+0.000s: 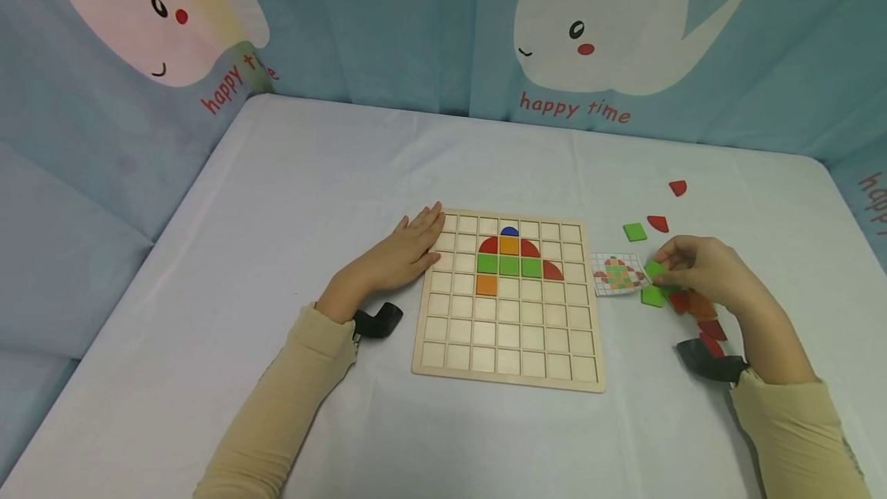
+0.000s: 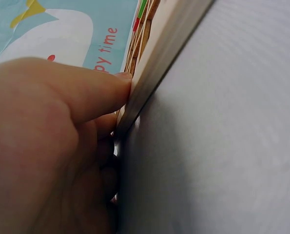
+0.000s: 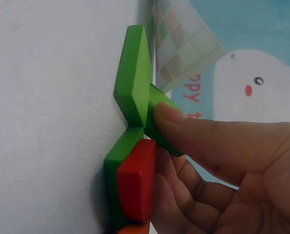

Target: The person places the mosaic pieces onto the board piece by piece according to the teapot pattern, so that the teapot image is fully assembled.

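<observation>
My left hand (image 1: 398, 255) rests against the left edge of a wooden grid board (image 1: 509, 337), fingers fairly straight. In the left wrist view its thumb (image 2: 103, 92) touches the board's rim. The board's cells hold a blue half-round tile (image 1: 509, 231), two orange squares, three green squares (image 1: 509, 266) in a row and several red quarter-round tiles (image 1: 552, 270). To the right of the board, my right hand (image 1: 714, 272) pinches a green square tile (image 3: 159, 129) between thumb and fingers, over a cluster of loose tiles. Another green tile (image 3: 133, 73) lies beside it.
A small pattern card (image 1: 618, 274) lies by the board's right edge, its corner curled up. Loose red tiles (image 1: 678, 188) and a green square (image 1: 634, 232) lie farther back. Black wrist-camera mounts (image 1: 377, 321) stick out from both wrists. A printed curtain (image 1: 416, 29) hangs behind the table.
</observation>
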`<state>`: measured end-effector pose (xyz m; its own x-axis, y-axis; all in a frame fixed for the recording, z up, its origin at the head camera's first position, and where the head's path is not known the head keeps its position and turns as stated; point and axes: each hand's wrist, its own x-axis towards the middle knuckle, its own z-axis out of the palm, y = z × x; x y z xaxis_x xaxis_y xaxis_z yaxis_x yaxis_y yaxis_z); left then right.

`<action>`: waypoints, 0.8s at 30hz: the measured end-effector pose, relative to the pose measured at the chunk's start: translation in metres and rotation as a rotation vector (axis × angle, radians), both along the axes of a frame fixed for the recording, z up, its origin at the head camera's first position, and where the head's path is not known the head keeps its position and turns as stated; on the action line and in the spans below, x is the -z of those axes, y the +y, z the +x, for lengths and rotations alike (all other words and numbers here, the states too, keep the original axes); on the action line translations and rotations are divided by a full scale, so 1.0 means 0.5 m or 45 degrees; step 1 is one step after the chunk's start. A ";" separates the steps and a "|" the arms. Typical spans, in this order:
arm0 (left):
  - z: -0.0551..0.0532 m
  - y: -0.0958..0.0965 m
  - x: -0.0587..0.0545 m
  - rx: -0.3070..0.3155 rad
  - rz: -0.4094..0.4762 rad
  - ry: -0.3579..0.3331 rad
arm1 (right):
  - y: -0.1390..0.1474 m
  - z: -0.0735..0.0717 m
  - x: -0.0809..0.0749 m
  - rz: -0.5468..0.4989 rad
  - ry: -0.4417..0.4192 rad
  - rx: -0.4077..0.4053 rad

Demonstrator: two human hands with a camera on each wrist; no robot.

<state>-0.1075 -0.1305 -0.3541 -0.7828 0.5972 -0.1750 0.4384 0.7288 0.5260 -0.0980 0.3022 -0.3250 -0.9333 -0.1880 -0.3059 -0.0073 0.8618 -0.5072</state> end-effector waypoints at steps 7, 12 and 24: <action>-0.002 0.002 -0.001 0.007 0.000 0.007 | 0.003 0.001 -0.003 -0.005 0.011 -0.001; -0.003 0.002 -0.001 0.012 -0.005 0.005 | 0.006 0.001 -0.003 -0.010 0.007 0.004; -0.002 0.000 0.000 0.004 -0.001 -0.008 | 0.008 0.001 0.001 -0.020 0.021 0.070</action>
<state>-0.1083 -0.1304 -0.3542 -0.7799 0.5994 -0.1802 0.4372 0.7278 0.5283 -0.0972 0.3064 -0.3254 -0.9472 -0.1410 -0.2879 0.0312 0.8532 -0.5207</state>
